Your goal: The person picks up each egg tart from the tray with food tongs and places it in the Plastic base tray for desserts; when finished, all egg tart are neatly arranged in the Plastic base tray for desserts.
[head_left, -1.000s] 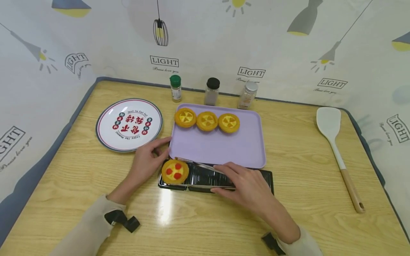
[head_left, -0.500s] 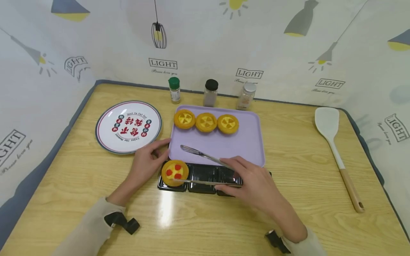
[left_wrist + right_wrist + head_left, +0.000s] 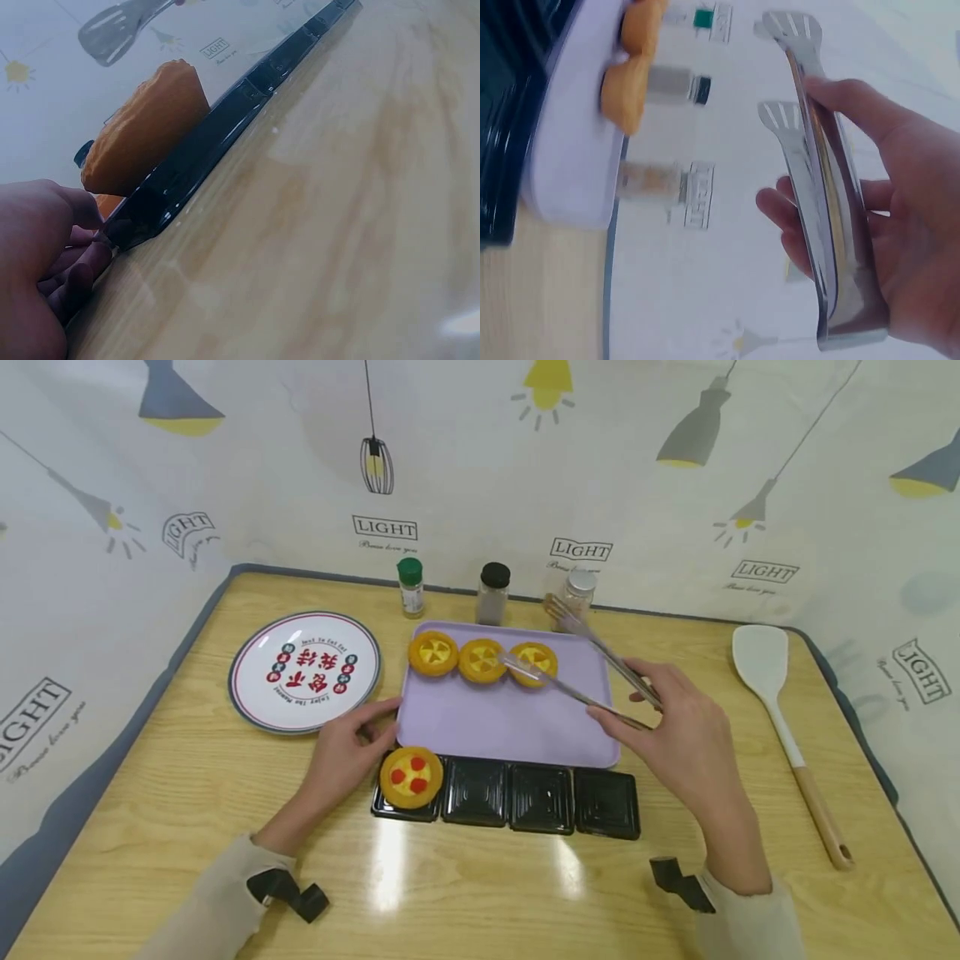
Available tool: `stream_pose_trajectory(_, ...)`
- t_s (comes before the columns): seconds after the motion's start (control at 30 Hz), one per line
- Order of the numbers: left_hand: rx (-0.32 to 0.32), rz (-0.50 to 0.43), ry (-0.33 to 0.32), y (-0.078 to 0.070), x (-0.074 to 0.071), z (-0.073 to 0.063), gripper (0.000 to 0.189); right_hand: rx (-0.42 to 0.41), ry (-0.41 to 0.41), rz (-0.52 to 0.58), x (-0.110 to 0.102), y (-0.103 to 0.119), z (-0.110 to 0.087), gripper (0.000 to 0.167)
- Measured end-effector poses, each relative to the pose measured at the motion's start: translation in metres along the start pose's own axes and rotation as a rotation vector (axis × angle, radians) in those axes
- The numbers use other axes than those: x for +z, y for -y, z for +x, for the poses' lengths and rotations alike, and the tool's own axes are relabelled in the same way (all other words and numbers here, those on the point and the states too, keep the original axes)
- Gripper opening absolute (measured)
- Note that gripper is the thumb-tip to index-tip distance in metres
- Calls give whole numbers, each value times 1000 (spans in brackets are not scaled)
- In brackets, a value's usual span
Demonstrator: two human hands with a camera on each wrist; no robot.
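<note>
My right hand (image 3: 686, 739) holds metal tongs (image 3: 829, 225), their arms spread. In the head view they reach over a purple tray (image 3: 502, 727), the lower tip overlapping the rightmost of three yellow-topped egg tarts (image 3: 433, 653). Below the purple tray lies a black tray (image 3: 476, 793) divided into several compartments. An egg tart with red dots (image 3: 411, 778) sits in its leftmost compartment. My left hand (image 3: 352, 756) is at that end, thumb and fingers pinching the corner of the black tray (image 3: 187, 161) in the left wrist view.
A white plate (image 3: 251, 681) with red lettering lies to the left. Behind the purple tray stand three seasoning jars, one green-capped (image 3: 411, 589), one black-capped (image 3: 493, 597), one silver-capped (image 3: 581, 585). A white spatula (image 3: 761, 660) with a wooden handle lies at the right. A printed cloth backs the table.
The tongs have opened, let go of the red-dotted egg tart and risen away to the upper right with my right hand. My left hand has stayed in place.
</note>
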State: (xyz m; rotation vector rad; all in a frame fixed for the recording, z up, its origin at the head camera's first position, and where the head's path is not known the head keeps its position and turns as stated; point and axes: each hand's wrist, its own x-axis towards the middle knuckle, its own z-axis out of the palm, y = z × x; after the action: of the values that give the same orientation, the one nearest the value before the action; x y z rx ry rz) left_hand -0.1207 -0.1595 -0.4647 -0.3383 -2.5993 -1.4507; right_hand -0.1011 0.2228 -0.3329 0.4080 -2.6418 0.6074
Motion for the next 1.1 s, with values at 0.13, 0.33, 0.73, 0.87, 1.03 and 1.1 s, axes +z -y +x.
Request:
stream_pose_trajectory(0.13, 0, -3, 3, -1, 1, 1, 36, 65, -8, -1, 0, -14, 1, 68)
stream_pose_trajectory(0.33, -6, -2, 7, -2, 0, 0, 36, 95, 25, 1, 8, -29, 3, 67)
stream_pose_trajectory(0.73, -7, -2, 5, -4, -1, 0, 36, 151, 141, -15, 23, -39, 5, 62)
stream_pose_trajectory(0.87, -11, 2, 5, -4, -1, 0, 36, 182, 197, -16, 27, -42, 6, 64)
stream_pose_trajectory(1.03, -10, 2, 7, -3, 0, 0, 36, 196, 234, -18, 29, -43, 5, 67)
stream_pose_trajectory(1.1, -7, 1, 7, -3, 0, 0, 36, 195, 244, -16, 31, -44, 5, 68)
